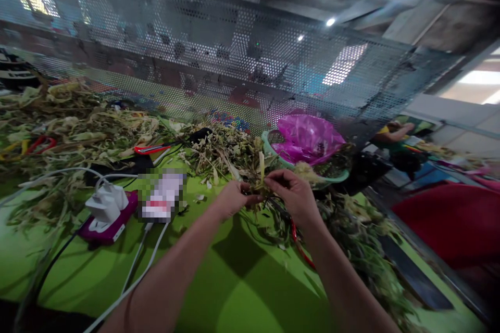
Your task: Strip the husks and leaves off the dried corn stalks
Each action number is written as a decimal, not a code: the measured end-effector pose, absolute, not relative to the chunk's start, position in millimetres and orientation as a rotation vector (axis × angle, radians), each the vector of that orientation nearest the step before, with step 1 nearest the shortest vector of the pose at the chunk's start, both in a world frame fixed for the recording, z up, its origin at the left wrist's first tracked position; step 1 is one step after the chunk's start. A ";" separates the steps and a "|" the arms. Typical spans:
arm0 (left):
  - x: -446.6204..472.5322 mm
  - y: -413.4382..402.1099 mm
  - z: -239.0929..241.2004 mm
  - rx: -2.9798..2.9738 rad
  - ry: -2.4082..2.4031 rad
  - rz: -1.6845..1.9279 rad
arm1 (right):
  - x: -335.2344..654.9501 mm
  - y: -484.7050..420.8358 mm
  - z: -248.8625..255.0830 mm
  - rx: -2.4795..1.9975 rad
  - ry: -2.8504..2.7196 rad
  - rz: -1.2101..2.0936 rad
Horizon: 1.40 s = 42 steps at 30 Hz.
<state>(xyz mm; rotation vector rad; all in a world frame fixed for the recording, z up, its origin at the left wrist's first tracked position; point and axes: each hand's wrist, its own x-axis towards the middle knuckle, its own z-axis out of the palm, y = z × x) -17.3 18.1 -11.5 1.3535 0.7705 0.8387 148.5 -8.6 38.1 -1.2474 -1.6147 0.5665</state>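
Both hands meet over the green tabletop (pixel 234 291), working on a dried plant stalk (pixel 262 164) with a pale upright piece and withered leaves. My left hand (pixel 233 199) is closed on its lower left side, thumb and fingers pinched. From the right, my right hand (pixel 292 192) pinches the same stalk between thumb and fingertips. Just behind them lies a heap of dried plant pieces (pixel 230 148). A red-handled tool (pixel 299 244) lies beside my right wrist, partly covered by plant matter and the forearm.
A green basket (pixel 267 140) holds a purple plastic bag (pixel 308 138). At left are a purple power strip (pixel 113 223) with white plugs, a blurred-out phone (pixel 162 195) with cables, and more dried plants (pixel 78 125). Greener stalks (pixel 359 239) lie right. Behind stands a perforated metal screen (pixel 195 47); another person (pixel 392 135) sits far right.
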 end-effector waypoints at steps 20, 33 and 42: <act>-15.6 19.1 -1.8 0.870 0.714 1.112 | 133.2 -15.4 32.7 -1.377 -1.862 0.268; -24.5 22.9 -0.1 0.964 0.694 1.145 | 146.7 -7.4 34.4 -1.401 -1.938 0.530; -12.6 13.9 -2.7 1.079 0.608 0.919 | 138.1 -2.9 22.2 -1.186 -1.357 0.965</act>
